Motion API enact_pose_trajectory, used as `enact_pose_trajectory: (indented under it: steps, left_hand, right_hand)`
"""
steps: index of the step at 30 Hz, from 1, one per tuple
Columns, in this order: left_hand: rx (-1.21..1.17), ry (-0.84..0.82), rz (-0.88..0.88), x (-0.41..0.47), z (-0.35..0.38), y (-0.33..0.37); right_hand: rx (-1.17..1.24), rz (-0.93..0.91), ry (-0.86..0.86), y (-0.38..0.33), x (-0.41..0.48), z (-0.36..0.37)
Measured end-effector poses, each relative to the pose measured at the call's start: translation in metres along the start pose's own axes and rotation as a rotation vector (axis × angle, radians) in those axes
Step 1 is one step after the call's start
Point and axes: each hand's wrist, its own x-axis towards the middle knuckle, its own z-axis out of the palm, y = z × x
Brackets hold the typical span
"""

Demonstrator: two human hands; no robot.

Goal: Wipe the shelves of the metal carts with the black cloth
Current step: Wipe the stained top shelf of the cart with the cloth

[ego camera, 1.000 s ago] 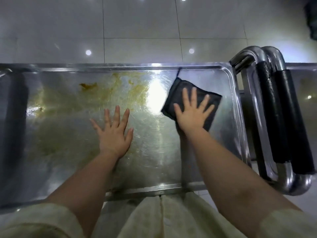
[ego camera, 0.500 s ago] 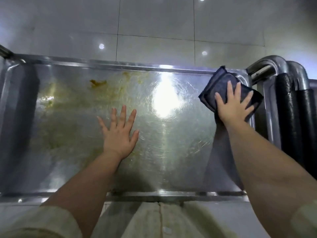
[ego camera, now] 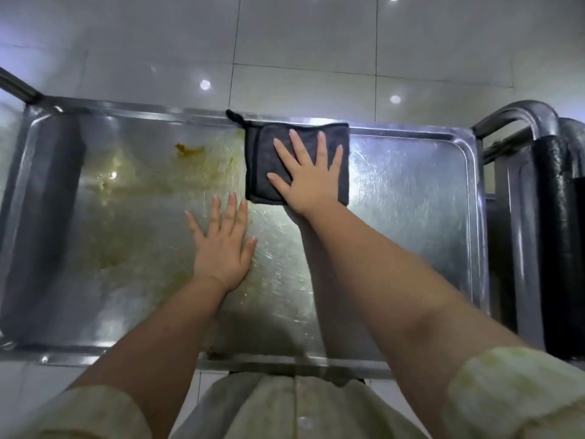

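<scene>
The top shelf of a metal cart (ego camera: 411, 217) fills the view, a shiny steel tray with a raised rim. Yellow-brown smears (ego camera: 133, 191) and an orange blot (ego camera: 188, 150) cover its left half. The folded black cloth (ego camera: 262, 166) lies flat against the far rim, near the middle. My right hand (ego camera: 307, 175) presses on it with straight, spread fingers. My left hand (ego camera: 221, 245) rests flat on the bare shelf just in front and to the left of the cloth.
A second cart's steel handle with black foam grips (ego camera: 557, 236) stands close against the right end. The glossy tiled floor (ego camera: 285, 52) lies beyond the far rim. My pale shirt (ego camera: 285, 407) is at the near edge.
My right hand has slid the cloth from the far right corner leftward along the far rim to the middle. My left hand has stayed in place on the shelf.
</scene>
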Motion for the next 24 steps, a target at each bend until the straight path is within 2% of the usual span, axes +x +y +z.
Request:
enact_pose_trajectory:
  steps: [5, 9, 12, 17, 19, 21, 24]
  left_hand:
    - [-0.011, -0.009, -0.015, 0.000, -0.001, 0.002]
    - [-0.006, -0.008, -0.014, -0.002, 0.000, 0.003]
    - [-0.014, -0.002, -0.017, -0.001, -0.001, 0.002]
    - [-0.013, -0.007, -0.020, 0.003, -0.003, 0.004]
    - [-0.002, -0.004, -0.025, 0.005, -0.003, 0.004]
    - [0.000, 0.000, -0.030, 0.006, -0.003, 0.004]
    - [0.009, 0.007, -0.037, 0.007, -0.002, 0.006]
  right_hand:
    - [0.039, 0.023, 0.063, 0.010, -0.140, 0.047]
    - [-0.018, -0.104, -0.024, -0.001, -0.245, 0.077]
    - [-0.032, -0.145, -0.003, 0.006, -0.209, 0.066]
    - [0.058, 0.207, 0.016, 0.033, -0.030, 0.005]
    - [0.033, 0.246, -0.002, 0.042, 0.006, -0.010]
    - [-0.006, 0.200, 0.001, 0.043, 0.000, -0.007]
    - [-0.033, 0.058, 0.043, 0.032, -0.076, 0.023]
